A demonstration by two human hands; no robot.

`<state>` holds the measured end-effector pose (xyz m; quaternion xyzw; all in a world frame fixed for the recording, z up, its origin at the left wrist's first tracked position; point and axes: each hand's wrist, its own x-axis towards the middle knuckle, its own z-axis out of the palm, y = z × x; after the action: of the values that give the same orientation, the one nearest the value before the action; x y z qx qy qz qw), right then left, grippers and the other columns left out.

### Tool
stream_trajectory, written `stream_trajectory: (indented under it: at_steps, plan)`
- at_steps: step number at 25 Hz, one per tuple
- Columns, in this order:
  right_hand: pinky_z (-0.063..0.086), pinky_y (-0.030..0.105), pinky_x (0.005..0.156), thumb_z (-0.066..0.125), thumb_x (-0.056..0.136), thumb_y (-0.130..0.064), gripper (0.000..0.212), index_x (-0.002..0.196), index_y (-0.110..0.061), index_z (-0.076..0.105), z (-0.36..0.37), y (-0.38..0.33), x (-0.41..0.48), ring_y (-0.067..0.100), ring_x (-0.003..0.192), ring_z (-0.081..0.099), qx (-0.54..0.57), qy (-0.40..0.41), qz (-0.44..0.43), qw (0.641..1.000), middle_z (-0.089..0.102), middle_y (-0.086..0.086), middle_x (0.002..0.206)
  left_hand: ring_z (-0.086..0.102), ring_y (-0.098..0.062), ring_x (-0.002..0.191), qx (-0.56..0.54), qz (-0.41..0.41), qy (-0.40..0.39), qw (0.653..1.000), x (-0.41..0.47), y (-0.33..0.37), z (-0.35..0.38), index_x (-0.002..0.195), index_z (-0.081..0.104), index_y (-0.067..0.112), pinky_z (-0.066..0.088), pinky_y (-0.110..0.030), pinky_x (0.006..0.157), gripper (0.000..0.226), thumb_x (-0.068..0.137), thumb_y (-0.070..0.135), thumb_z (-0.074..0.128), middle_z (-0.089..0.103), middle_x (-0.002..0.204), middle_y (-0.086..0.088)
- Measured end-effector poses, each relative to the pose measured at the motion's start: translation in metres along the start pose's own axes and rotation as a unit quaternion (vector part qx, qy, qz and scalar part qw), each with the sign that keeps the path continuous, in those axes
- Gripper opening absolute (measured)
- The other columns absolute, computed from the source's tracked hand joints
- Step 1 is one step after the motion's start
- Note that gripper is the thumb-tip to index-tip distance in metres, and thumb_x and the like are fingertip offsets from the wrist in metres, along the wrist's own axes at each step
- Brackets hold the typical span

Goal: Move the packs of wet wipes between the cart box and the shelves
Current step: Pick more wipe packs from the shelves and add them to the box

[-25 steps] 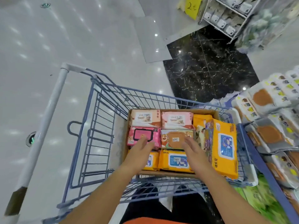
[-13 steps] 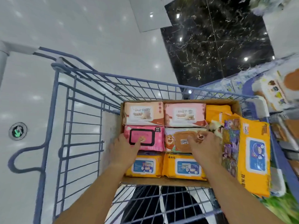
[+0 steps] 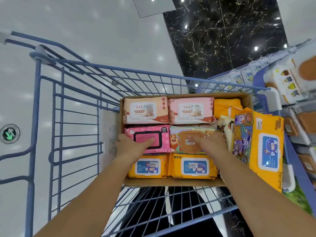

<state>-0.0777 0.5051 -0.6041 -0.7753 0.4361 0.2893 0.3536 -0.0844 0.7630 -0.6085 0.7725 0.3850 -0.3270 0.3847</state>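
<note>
- Left side of the cardboard box [image 3: 171, 183], middle row: pink pack [image 3: 162, 134] lies flat, lid up, long axis across the cart [image 3: 77, 117].
- Left hand [image 3: 131, 149] rests on this pack. Fingers are fairly straight and spread across the black-framed lid, with the thumb out at the pack's left edge. Not closed round it yet.
- Just beside it to the right, touching: bear pack [image 3: 177, 144], same orientation.
- Right hand [image 3: 213, 146] lies over the bear pack's brown lid and right end. Fingers are blurred, so I cannot tell if they curl.
- Judgement: each hand is nearest its own pack. Both packs sit directly under the fingers, so the lift is upward, then rightward.
- Far right: tall yellow pack [image 3: 266, 151] stands on edge between the box and the shelves [image 3: 301, 124].
</note>
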Motion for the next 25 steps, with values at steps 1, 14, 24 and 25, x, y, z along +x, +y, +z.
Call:
stream_trajectory:
  at_steps: [1, 14, 24, 25]
  plan:
    - [0.047, 0.048, 0.104, 0.092, 0.053, -0.057, 0.124, 0.148, -0.006, 0.030, -0.002, 0.000, -0.002, 0.032, 0.131, 0.049, 0.002, -0.008, 0.012, 1.000, 0.047, 0.011, 0.146, 0.056, -0.030, 0.124, -0.020, 0.009, 0.000, 1.000, 0.000, -0.004, -0.001, 0.136, 0.037, 0.014, 0.050, -0.048, 0.103, 0.105, 0.059, 0.059, 0.092, 0.054, 0.134, -0.006]
    - [0.061, 0.057, 0.079, 0.099, 0.037, -0.028, 0.102, 0.127, -0.011, 0.055, -0.018, 0.003, -0.001, 0.031, 0.086, 0.076, 0.136, -0.107, 0.050, 0.984, 0.075, 0.012, 0.107, 0.079, -0.023, 0.088, -0.136, -0.022, -0.099, 0.986, 0.018, -0.021, -0.028, 0.108, 0.075, 0.021, 0.063, -0.050, 0.085, 0.062, 0.055, 0.042, 0.100, 0.081, 0.095, -0.001]
    - [0.061, 0.044, 0.080, 0.101, 0.035, -0.040, 0.097, 0.118, -0.015, 0.057, 0.008, 0.011, -0.005, 0.023, 0.088, 0.076, 0.164, -0.122, -0.034, 0.978, 0.076, 0.003, 0.104, 0.066, -0.014, 0.098, -0.071, 0.037, 0.044, 0.996, -0.007, -0.034, -0.025, 0.118, 0.043, 0.025, 0.058, -0.040, 0.086, 0.109, 0.034, 0.073, 0.095, 0.065, 0.109, 0.005]
    - [0.062, 0.041, 0.076, 0.101, 0.042, -0.035, 0.084, 0.114, -0.015, 0.062, 0.012, 0.007, -0.009, 0.021, 0.083, 0.077, 0.164, -0.131, -0.043, 0.977, 0.078, 0.002, 0.100, 0.064, -0.009, 0.092, -0.088, 0.029, 0.033, 0.995, -0.009, -0.030, -0.028, 0.119, 0.039, 0.022, 0.056, -0.034, 0.081, 0.103, 0.044, 0.060, 0.099, 0.064, 0.105, 0.006]
